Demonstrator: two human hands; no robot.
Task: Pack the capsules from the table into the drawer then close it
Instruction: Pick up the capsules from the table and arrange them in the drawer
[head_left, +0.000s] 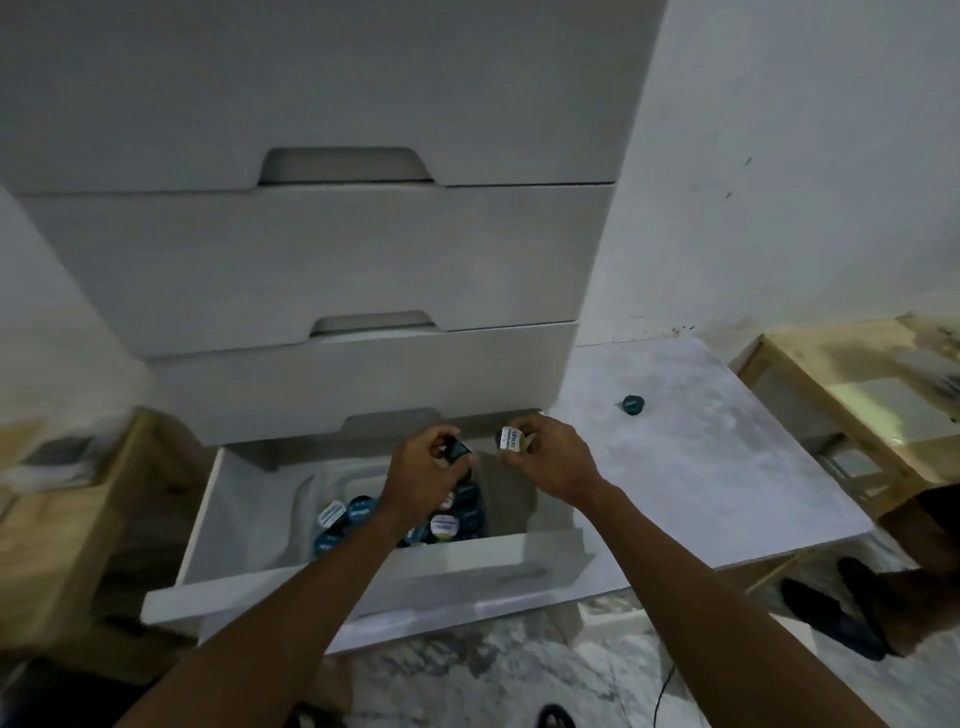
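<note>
The bottom white drawer (270, 577) is pulled open, and several dark capsules (358, 512) with blue and white lids lie in a heap inside it. My left hand (421, 478) hovers over the heap, shut on a dark capsule (457, 449). My right hand (550, 462) is beside it over the drawer's back right part, pinching a capsule with a white lid (510, 440). One dark blue capsule (634, 405) sits alone on the grey marbled table (701, 493) to the right of the drawer.
Three shut white drawers (322, 260) stack above the open one. Wooden furniture stands at the left (67, 525) and at the far right (852, 395). Dark shoes (831, 618) lie on the marbled floor below the table's right edge.
</note>
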